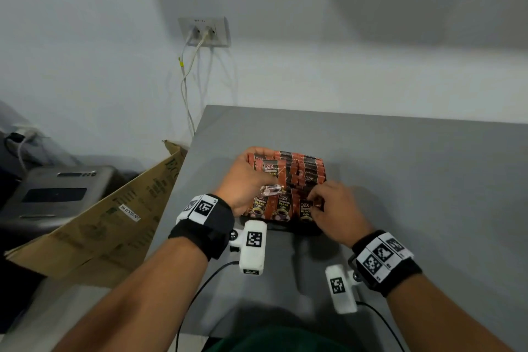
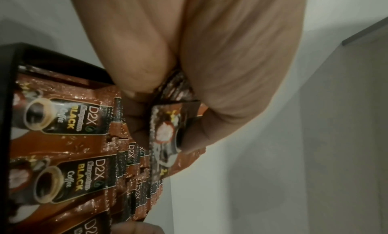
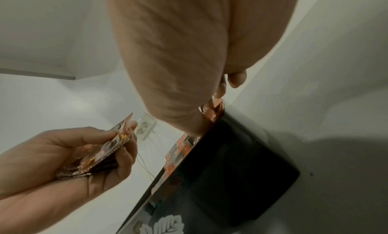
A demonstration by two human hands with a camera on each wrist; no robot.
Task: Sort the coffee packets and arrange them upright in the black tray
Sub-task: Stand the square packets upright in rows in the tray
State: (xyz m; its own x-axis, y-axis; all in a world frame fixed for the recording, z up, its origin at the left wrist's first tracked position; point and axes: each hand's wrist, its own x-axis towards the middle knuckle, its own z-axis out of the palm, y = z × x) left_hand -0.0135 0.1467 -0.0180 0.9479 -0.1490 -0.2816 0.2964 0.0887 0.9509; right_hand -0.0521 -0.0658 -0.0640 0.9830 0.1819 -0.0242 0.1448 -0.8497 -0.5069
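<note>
Pinching the top edge of the front right coffee packet, my right hand works at the near right corner of the black tray, thumb and fingertips closed on that packet's rim. The tray sits on the grey table just ahead of my wrists, its near wall facing me, packed with rows of brown D2X black coffee packets standing upright, labels toward me. My left hand hovers above the tray's left side, fingers curled round a small bundle of packets held above the rows. Beyond the tray the table runs on to the white wall. Left of the table leans a flattened cardboard box, with a grey machine behind it. Farther up the wall, a socket plate has white cables hanging down.
</note>
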